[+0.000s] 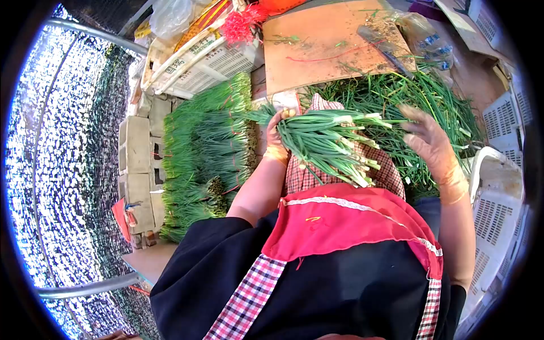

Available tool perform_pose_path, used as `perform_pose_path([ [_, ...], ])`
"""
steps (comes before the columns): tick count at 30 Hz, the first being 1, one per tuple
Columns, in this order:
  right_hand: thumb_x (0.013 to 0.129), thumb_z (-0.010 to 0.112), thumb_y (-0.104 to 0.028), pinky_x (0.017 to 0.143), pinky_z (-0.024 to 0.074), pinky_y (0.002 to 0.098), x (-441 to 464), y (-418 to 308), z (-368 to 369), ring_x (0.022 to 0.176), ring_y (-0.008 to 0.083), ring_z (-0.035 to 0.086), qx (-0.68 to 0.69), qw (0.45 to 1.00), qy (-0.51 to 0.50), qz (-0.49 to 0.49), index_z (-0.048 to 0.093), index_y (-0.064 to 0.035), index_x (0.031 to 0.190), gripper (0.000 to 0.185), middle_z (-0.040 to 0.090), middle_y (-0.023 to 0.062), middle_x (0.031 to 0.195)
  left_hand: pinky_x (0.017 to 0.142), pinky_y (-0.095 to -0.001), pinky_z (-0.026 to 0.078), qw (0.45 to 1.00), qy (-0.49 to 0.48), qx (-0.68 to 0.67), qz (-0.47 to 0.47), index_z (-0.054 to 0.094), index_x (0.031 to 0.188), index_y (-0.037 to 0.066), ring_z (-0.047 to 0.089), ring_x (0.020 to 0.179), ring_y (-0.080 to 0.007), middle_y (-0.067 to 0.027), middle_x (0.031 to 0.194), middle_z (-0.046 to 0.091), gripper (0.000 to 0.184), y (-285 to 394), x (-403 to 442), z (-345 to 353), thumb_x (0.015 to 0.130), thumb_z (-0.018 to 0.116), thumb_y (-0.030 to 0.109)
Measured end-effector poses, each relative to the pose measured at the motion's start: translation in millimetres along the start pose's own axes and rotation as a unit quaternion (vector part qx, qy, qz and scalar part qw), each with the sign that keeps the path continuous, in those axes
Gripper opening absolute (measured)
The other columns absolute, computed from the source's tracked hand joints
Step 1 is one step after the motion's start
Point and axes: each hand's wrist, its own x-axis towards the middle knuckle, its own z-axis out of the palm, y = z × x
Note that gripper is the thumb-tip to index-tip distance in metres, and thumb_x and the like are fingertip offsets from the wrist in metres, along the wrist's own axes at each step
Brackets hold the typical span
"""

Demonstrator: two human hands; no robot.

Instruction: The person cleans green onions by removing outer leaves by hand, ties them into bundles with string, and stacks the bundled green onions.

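Observation:
My left hand, in a thin see-through glove, is closed around the leafy part of a bunch of scallions. The bunch lies over my lap, its pale root ends fanned out to the right. My right hand, gloved too, is raised just right of those ends with its fingers apart. The fingers are smeared by motion. A thin green stalk reaches from the bunch toward them; I cannot tell if they touch. Under and beyond the right hand spreads a heap of loose green stalks.
Tied bundles of greens are stacked on the left beside concrete blocks. Ahead lies a brown board with a dark blade on it. White plastic crates stand at the upper left and right.

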Motion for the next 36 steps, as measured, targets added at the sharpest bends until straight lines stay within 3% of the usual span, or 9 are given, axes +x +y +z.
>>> perform_pose_path([
  [3,0.084,0.06,-0.024,0.089,0.0423,0.0298,39.2,-9.8,22.8,0.103,0.015,0.051,0.136,0.983,-0.108,-0.059,0.047,-0.0032,0.126,0.049,0.056,0.0064,0.117,0.079,-0.0335,0.05,0.999,0.001,0.036,0.004,0.058,0.092,0.005,0.061,0.081,-0.0187,-0.0046,0.089,0.062,0.023,4.0,3.0,12.1,0.09,0.048,0.025],
  [5,0.085,0.058,-0.023,0.081,0.0437,0.0265,49.1,-22.0,11.8,0.092,0.0103,0.055,0.085,0.978,-0.175,0.071,0.053,-0.0008,0.12,0.042,0.062,0.0043,0.105,0.08,-0.0345,0.051,1.0,-0.02,0.002,-0.014,0.059,0.092,0.005,0.062,0.082,-0.0191,-0.0048,0.088,0.063,0.021,5.7,4.6,16.7,0.089,0.051,0.024],
  [14,0.078,0.057,0.001,0.064,0.0454,0.0225,78.4,-25.8,44.6,0.068,0.0088,0.055,-0.059,0.983,-0.173,-0.035,0.063,-0.0014,0.082,0.008,0.062,0.0037,0.075,0.077,-0.0291,0.053,0.996,0.067,-0.041,-0.037,0.061,0.086,0.007,0.063,0.076,-0.0141,-0.0035,0.084,0.065,0.015,8.2,7.1,36.6,0.087,0.056,0.022],
  [18,0.079,0.057,0.0,0.064,0.0445,0.0221,96.2,-26.7,72.4,0.069,0.0078,0.054,0.055,0.991,-0.114,-0.049,0.063,-0.0028,0.087,0.011,0.062,0.0027,0.077,0.074,-0.0308,0.053,0.997,0.066,-0.036,-0.028,0.061,0.084,0.008,0.063,0.075,-0.0155,-0.0031,0.082,0.065,0.015,8.6,12.4,45.7,0.086,0.056,0.021],
  [23,0.081,0.06,-0.003,0.074,0.0476,0.0247,65.4,-71.0,21.4,0.082,0.0114,0.059,-0.049,0.967,0.177,-0.177,0.065,-0.0045,0.092,0.012,0.065,0.0041,0.089,0.073,-0.03,0.051,0.999,0.031,-0.026,0.003,0.06,0.084,0.007,0.06,0.075,-0.0162,-0.0029,0.08,0.063,0.014,7.8,11.9,40.6,0.086,0.057,0.021],
  [24,0.075,0.063,0.0,0.075,0.0484,0.0266,54.6,-59.4,21.5,0.08,0.016,0.061,-0.202,0.922,0.113,-0.311,0.065,-0.0051,0.093,0.019,0.065,0.0063,0.089,0.073,-0.03,0.051,0.999,0.029,-0.027,0.003,0.06,0.084,0.007,0.06,0.075,-0.0162,-0.0029,0.08,0.063,0.014,7.4,12.7,37.5,0.086,0.057,0.021],
  [27,0.061,0.071,-0.011,0.088,0.0429,0.04,21.4,-51.0,45.4,0.103,0.0306,0.053,-0.412,0.834,-0.068,-0.361,0.064,-0.0103,0.095,0.035,0.058,0.0098,0.109,0.075,-0.0289,0.049,0.999,-0.033,-0.006,0.0,0.059,0.084,0.006,0.059,0.076,-0.0154,-0.0034,0.081,0.062,0.015,5.9,11.2,36.9,0.087,0.056,0.02],
  [29,0.059,0.071,-0.015,0.09,0.04,0.0433,24.2,-26.8,62.1,0.111,0.0309,0.048,-0.455,0.829,-0.033,-0.322,0.065,-0.0125,0.095,0.037,0.053,0.0084,0.118,0.074,-0.0281,0.048,0.997,0.064,-0.024,-0.033,0.058,0.082,0.005,0.057,0.076,-0.0151,-0.0034,0.08,0.061,0.015,4.3,7.8,42.0,0.087,0.054,0.018],
  [36,0.067,0.063,-0.019,0.082,0.0424,0.0404,33.0,-22.3,76.9,0.098,0.0247,0.053,-0.505,0.77,0.024,-0.39,0.063,-0.0108,0.082,0.017,0.055,0.0051,0.108,0.076,-0.0355,0.051,0.997,0.066,-0.001,-0.029,0.059,0.086,0.004,0.061,0.076,-0.0216,-0.0086,0.083,0.063,0.019,5.9,6.0,27.8,0.086,0.054,0.022],
])
